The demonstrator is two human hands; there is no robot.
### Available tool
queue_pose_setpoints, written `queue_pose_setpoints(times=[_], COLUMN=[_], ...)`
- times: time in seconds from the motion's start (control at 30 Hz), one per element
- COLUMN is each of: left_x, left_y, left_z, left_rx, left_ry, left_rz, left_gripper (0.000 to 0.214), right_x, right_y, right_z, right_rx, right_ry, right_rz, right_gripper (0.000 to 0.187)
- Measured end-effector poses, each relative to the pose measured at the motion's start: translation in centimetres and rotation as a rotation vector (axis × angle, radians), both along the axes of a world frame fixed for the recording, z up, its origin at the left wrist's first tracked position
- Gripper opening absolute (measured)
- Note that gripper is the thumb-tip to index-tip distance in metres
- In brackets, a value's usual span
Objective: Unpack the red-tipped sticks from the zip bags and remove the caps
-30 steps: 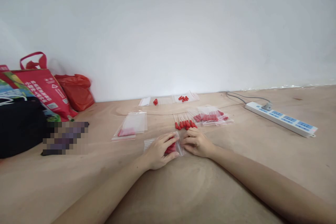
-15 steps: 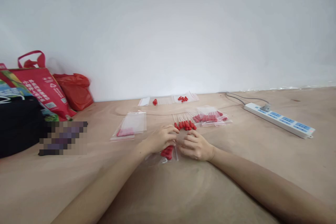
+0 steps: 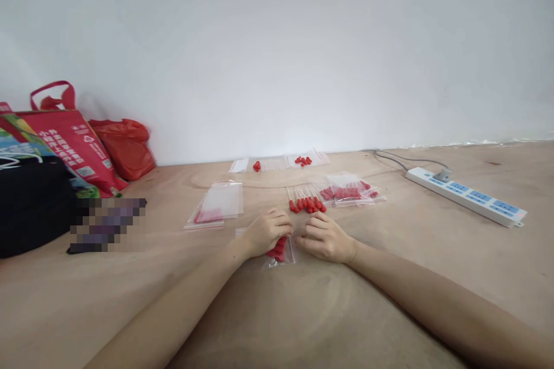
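My left hand (image 3: pixel 265 232) and my right hand (image 3: pixel 325 237) are both closed on a small clear zip bag (image 3: pixel 280 251) holding several red-tipped sticks, lifted slightly off the wooden surface. The bag hangs down between the two hands, its red tips showing below my left fingers. Just beyond the hands lies a loose row of red-tipped sticks (image 3: pixel 306 203). Right of that row sit filled bags (image 3: pixel 351 191).
A stack of empty zip bags (image 3: pixel 215 205) lies to the left. More sticks and bags (image 3: pixel 283 162) rest near the wall. A white power strip (image 3: pixel 467 197) is at the right. Red bags (image 3: pixel 78 144) and a black bag (image 3: pixel 32 207) stand at the left.
The bag was lying flat under my hands; both hands have pinched its top edge and raised it so it hangs between them.
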State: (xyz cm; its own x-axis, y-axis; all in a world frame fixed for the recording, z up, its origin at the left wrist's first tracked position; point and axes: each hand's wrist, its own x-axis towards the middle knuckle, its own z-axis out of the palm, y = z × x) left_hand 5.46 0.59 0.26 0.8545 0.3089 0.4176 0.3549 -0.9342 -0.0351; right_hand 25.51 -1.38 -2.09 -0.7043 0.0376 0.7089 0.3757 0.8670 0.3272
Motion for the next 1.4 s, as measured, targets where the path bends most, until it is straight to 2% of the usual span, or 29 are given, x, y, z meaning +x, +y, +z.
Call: queue_pose_setpoints(times=[0.5, 0.7, 0.83, 0.97, 1.1, 1.3, 1.4], left_x=[-0.2, -0.2, -0.4, -0.5, -0.2, 0.0, 0.1], left_y=[0.0, -0.2, -0.1, -0.1, -0.2, -0.2, -0.2], left_z=[-0.2, -0.1, 0.5, 1.0, 0.8, 0.7, 0.8], left_rx=[-0.012, -0.016, -0.019, 0.066, 0.110, 0.163, 0.143], left_ry=[-0.066, -0.097, -0.017, 0.082, 0.073, 0.182, 0.198], left_rz=[0.008, 0.001, 0.005, -0.052, -0.072, -0.133, -0.139], left_gripper=[0.030, 0.033, 0.029, 0.021, 0.025, 0.032, 0.033], right_x=[-0.5, -0.7, -0.8, -0.7, -0.7, -1.2, -1.4], right_y=[0.0, 0.1, 0.2, 0.3, 0.2, -0.1, -0.2], right_z=[0.1, 0.0, -0.2, -0.3, -0.1, 0.6, 0.6], right_rx=[-0.052, -0.028, -0.002, 0.003, -0.006, -0.009, -0.008], right_ry=[-0.060, -0.034, -0.022, -0.005, -0.044, -0.096, -0.112], right_rz=[-0.038, -0.037, -0.026, -0.034, -0.060, -0.050, -0.063], right_gripper=[0.024, 0.020, 0.024, 0.026, 0.028, 0.034, 0.036])
